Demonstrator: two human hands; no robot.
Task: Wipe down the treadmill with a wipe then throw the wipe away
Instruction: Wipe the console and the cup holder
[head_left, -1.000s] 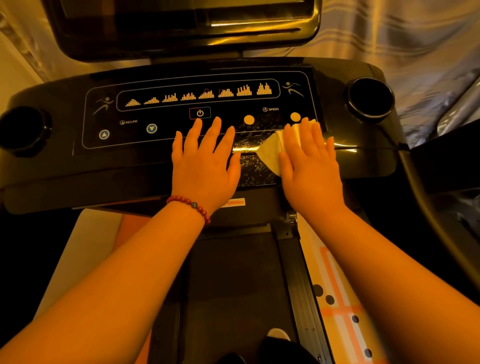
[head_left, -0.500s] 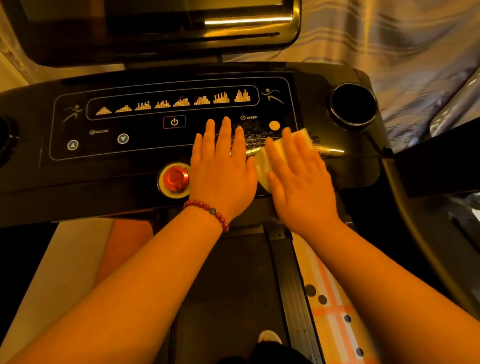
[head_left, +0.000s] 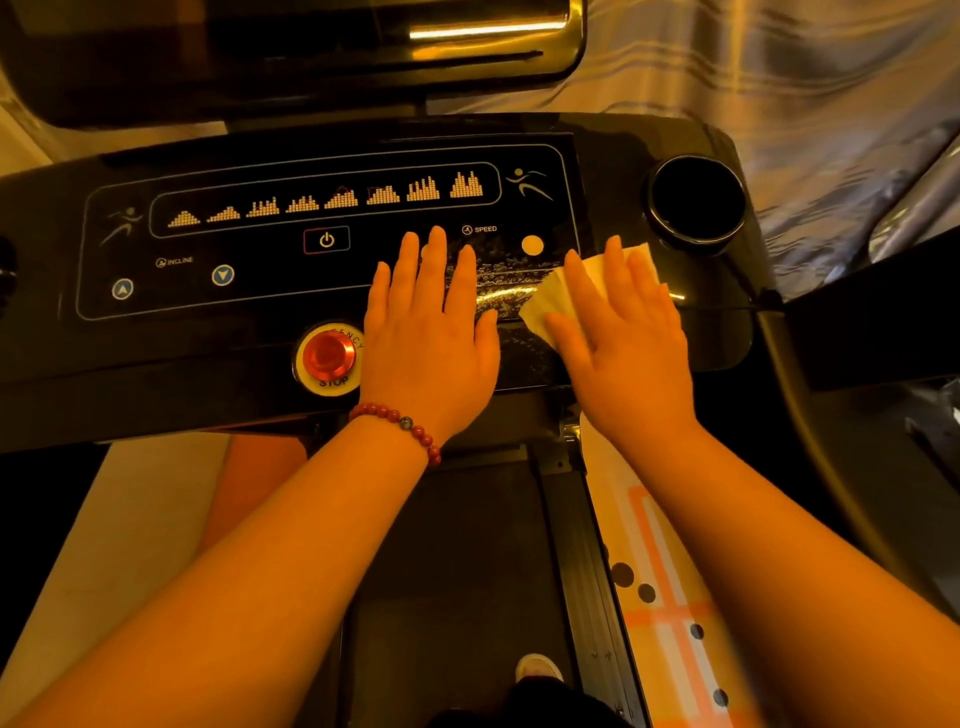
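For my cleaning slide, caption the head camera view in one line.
Right hand presses a white wipe to the treadmill console while the left hand rests flat beside the stop button.

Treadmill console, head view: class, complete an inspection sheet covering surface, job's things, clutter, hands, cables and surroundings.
Surface: black console, with wet streaks between the hands.
Job's things: white wipe lying on the console, partly under the right hand.
Clutter: nothing seen.
Hands: left hand flat on the console, fingers straight, beside the red stop button; right hand presses the wipe with straight fingers.
Cables: nothing seen.
Surroundings: cup holder up and right of the wipe; treadmill belt below; striped fabric behind.
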